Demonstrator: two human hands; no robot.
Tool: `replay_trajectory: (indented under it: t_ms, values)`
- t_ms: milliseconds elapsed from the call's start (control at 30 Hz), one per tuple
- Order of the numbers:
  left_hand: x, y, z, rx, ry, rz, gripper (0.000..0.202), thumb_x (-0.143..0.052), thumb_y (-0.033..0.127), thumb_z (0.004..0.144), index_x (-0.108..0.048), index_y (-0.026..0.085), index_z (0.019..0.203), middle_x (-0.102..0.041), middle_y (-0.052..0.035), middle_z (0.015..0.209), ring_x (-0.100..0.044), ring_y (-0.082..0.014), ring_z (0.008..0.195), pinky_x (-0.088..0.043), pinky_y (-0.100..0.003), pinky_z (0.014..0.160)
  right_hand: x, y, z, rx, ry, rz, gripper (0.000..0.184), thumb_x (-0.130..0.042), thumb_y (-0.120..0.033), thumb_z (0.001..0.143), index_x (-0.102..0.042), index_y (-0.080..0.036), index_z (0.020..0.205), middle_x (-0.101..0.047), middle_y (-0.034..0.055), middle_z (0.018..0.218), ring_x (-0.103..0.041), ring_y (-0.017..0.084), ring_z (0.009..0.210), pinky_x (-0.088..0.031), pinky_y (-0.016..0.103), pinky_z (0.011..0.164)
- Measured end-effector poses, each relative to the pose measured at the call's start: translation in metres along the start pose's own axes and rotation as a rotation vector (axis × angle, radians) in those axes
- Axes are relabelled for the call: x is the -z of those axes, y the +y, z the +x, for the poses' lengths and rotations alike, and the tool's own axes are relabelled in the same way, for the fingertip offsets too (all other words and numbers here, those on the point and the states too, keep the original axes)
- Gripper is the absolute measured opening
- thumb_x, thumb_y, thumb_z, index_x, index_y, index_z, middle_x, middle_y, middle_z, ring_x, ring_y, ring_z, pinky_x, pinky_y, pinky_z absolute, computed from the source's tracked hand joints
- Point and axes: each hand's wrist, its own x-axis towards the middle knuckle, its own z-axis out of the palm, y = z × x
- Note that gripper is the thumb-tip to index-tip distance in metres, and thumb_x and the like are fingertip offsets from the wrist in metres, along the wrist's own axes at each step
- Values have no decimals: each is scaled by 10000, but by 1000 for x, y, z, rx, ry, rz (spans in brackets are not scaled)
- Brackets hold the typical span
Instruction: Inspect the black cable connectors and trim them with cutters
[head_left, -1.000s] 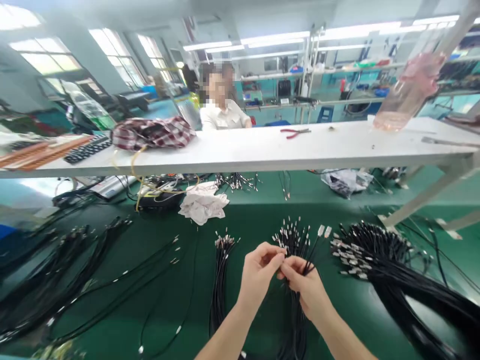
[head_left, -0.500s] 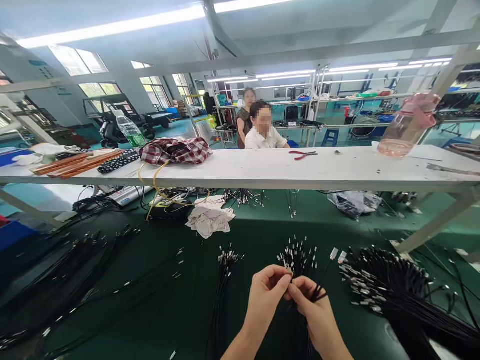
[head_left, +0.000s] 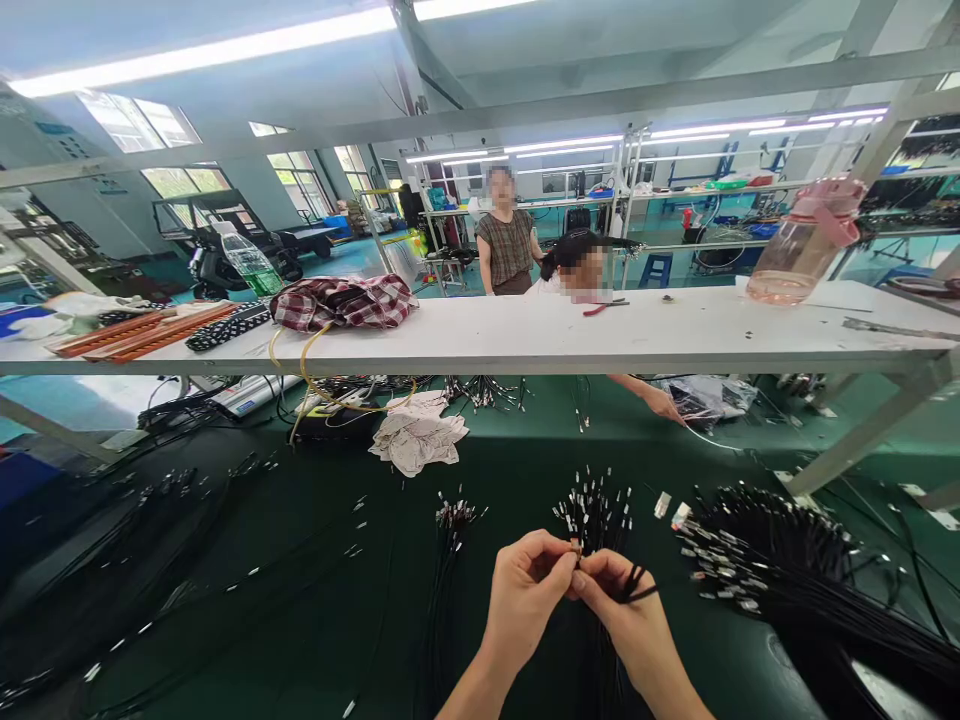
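Observation:
My left hand (head_left: 525, 595) pinches the tip of a small cable end between thumb and forefinger. Touching it at the fingertips, my right hand (head_left: 622, 605) is closed on a black cable (head_left: 639, 588), a loop of which sticks out past its fingers. What exactly lies between the fingertips is mostly hidden. Just behind both hands stands a bundle of black cables (head_left: 596, 510) with silvery tips. To the left lies a thinner cable bundle (head_left: 454, 525), and on the right a thick bundle (head_left: 780, 560) with many metal-tipped ends.
A white shelf (head_left: 487, 335) crosses above the green table (head_left: 300, 620). On it are a checked cloth (head_left: 345, 302), pliers (head_left: 604, 306) and a pink bottle (head_left: 806, 245). Beneath are a crumpled cloth (head_left: 420, 435) and a co-worker's hand (head_left: 664, 403) at a plastic bag (head_left: 720, 398).
The seated co-worker has leaned down to the right and reached an arm under the shelf to the bag. Another person behind now stands more upright. My hands stay together, nearly unmoved.

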Motion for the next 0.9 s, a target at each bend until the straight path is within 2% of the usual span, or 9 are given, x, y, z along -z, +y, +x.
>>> replay_trajectory:
  t_ms: [200, 467, 567, 667, 767, 833, 900]
  values:
    - [-2, -4, 0, 22, 48, -13, 169, -749, 284, 781, -682, 148, 706, -662, -20, 640, -596, -120, 552, -536, -241, 555, -4, 0, 0, 2, 6, -22, 322, -802, -490, 753, -725, -178, 771, -688, 56, 750, -637, 202, 741, -513, 324, 722]
    - [0, -11, 0, 32, 100, 11, 141, -740, 269, 782, -721, 135, 743, -684, -33, 699, -587, -110, 568, -515, -222, 542, -2, 4, 2, 3, -7, -35, 323, -791, -477, 772, -708, -165, 773, -686, 52, 755, -613, 177, 739, -489, 306, 723]
    - [1, -18, 2, 40, 54, -8, 158, -749, 302, 805, -742, 144, 802, -682, -39, 782, -577, -100, 610, -506, -213, 560, 4, 3, 4, -22, -32, 19, 318, -802, -452, 769, -688, -155, 761, -677, 37, 712, -609, 152, 699, -479, 283, 703]
    - [2, -22, 4, 29, -64, -40, 165, -750, 317, 822, -767, 161, 873, -621, -36, 852, -575, -115, 697, -508, -229, 602, 8, 4, 4, -50, -43, 102, 302, -845, -400, 727, -666, -156, 750, -669, 13, 697, -615, 133, 685, -477, 260, 696]
    - [2, -24, 3, 59, -186, -70, 174, -737, 321, 842, -761, 149, 849, -557, -25, 844, -533, -99, 687, -480, -232, 612, 9, 4, 0, -49, -57, 179, 292, -855, -379, 718, -658, -164, 740, -663, -2, 691, -623, 123, 680, -491, 251, 699]
    - [3, -25, 1, 49, -204, -80, 162, -732, 306, 852, -737, 146, 830, -557, -27, 864, -545, -104, 728, -477, -228, 652, 11, 4, -3, -23, -72, 167, 263, -847, -378, 733, -696, -174, 800, -692, 10, 758, -641, 130, 747, -505, 259, 754]
    - [7, -26, -1, -24, -142, -76, 123, -710, 284, 877, -712, 161, 867, -602, -43, 939, -595, -136, 865, -495, -243, 777, 21, 5, -6, 10, -50, 79, 268, -808, -396, 784, -737, -194, 946, -718, 33, 887, -623, 117, 783, -490, 239, 740]
